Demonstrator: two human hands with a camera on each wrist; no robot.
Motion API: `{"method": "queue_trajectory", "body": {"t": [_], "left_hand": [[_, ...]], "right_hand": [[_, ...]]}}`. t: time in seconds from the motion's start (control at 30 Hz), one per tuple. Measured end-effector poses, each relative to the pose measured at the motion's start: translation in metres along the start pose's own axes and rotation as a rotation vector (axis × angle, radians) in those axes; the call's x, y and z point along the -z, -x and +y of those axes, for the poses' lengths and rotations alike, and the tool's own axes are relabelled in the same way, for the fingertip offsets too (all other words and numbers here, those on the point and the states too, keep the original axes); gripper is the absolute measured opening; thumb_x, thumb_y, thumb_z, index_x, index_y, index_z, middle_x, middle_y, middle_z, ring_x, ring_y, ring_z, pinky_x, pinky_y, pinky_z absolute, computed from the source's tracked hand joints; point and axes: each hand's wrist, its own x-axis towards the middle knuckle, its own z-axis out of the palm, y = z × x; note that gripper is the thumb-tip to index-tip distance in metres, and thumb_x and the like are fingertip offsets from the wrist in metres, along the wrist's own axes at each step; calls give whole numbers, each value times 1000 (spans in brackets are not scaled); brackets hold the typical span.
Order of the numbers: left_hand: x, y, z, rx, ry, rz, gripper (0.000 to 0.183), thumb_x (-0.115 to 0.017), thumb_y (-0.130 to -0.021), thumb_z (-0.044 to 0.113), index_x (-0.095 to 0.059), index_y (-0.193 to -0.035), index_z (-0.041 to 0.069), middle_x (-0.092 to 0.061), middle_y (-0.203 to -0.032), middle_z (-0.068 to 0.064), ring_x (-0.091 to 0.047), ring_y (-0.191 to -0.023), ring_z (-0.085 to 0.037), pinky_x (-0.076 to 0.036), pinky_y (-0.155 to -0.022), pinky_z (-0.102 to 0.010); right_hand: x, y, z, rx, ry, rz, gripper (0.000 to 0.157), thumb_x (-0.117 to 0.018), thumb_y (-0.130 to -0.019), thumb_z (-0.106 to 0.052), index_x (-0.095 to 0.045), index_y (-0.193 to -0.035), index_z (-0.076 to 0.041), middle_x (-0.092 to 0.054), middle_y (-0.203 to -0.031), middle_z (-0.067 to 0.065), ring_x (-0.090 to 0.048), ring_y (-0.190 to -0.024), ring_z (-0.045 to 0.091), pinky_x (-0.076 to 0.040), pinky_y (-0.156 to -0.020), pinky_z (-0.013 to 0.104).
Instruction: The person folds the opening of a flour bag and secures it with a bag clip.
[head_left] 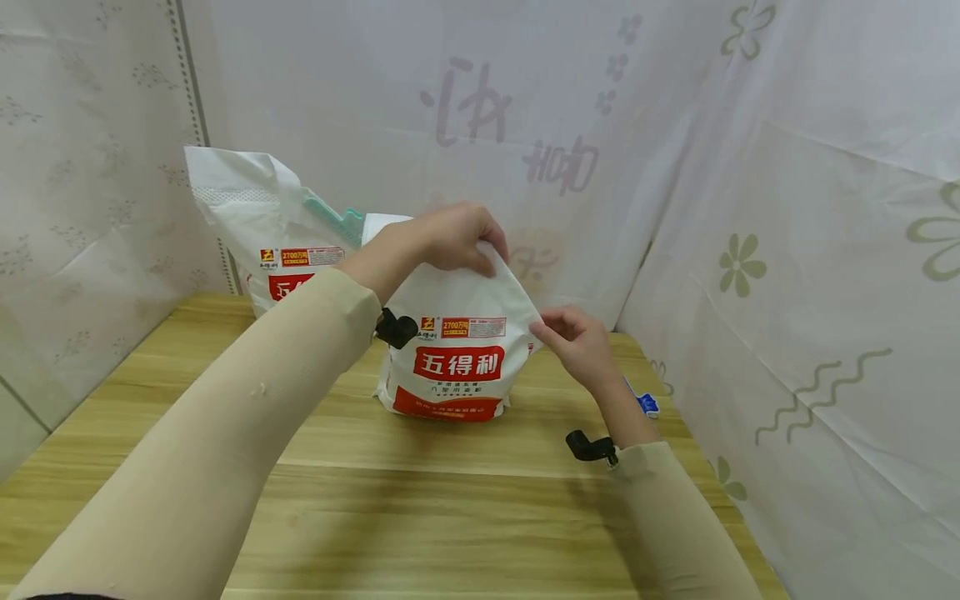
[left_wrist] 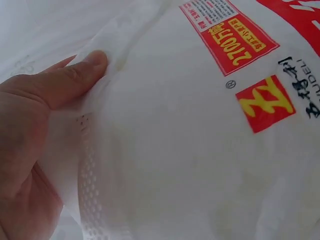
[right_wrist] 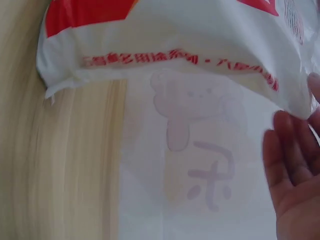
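Observation:
A white flour bag with red labels (head_left: 457, 362) stands upright on the table in the head view. My left hand (head_left: 459, 237) grips its top edge, with the thumb on the front face. The left wrist view shows that thumb pressing the white bag (left_wrist: 175, 125) near a mesh strip. At the bag's right side, my right hand (head_left: 577, 342) pinches the edge between thumb and fingers. In the right wrist view, the fingers (right_wrist: 292, 155) are at the corner of the bag (right_wrist: 165, 45), partly cut off by the frame.
A second white flour bag (head_left: 255, 217) stands behind on the left, partly hidden by my left arm. A teal plastic piece (head_left: 335, 218) shows beside it. Behind my right wrist lies a small blue object (head_left: 647, 406) on the wooden table (head_left: 352, 525). Patterned curtains (head_left: 750, 208) surround the table.

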Motion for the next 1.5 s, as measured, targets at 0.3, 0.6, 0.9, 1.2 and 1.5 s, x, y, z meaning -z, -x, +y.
{"method": "queue_trajectory", "body": {"t": [0.3, 0.6, 0.9, 1.2, 1.5], "left_hand": [[8, 2, 9, 47, -53, -70, 17, -74, -100, 12, -80, -116, 11, -75, -118, -7, -71, -97, -23, -65, -85, -34], [12, 1, 19, -12, -181, -81, 12, -73, -102, 12, -83, -109, 13, -78, -110, -4, -72, -94, -21, -64, -83, -35], [12, 3, 22, 9, -157, -71, 13, -73, -103, 13, -82, -112, 13, -77, -112, -5, -74, -94, -22, -66, -83, -34], [7, 4, 18, 20, -92, -43, 12, -75, -103, 13, -82, -112, 13, -78, -112, -6, -74, -92, -23, -66, -84, -34], [7, 3, 12, 26, -65, -41, 14, -73, -104, 13, -81, -116, 11, -77, -116, -7, -73, -95, -23, -66, -86, -36]], "right_hand": [[2, 3, 8, 0, 38, -31, 19, -76, -105, -19, -80, -113, -1, -81, -108, 18, -77, -92, 19, -63, -83, 22], [-5, 2, 1, 8, 146, -31, 18, -71, -108, -16, -76, -107, 1, -78, -102, 25, -64, -80, 9, -53, -72, 20], [-8, 1, 3, -23, 41, -78, 20, -78, -104, -17, -79, -115, -1, -67, -108, 12, -66, -91, 18, -58, -75, 22], [-8, 2, 5, -83, 28, -80, 23, -78, -104, -22, -81, -114, -1, -64, -111, 14, -62, -98, 22, -57, -78, 22], [-2, 7, 5, -39, 5, -8, 22, -78, -104, -18, -83, -112, 2, -70, -111, 19, -67, -95, 11, -60, -81, 18]]}}
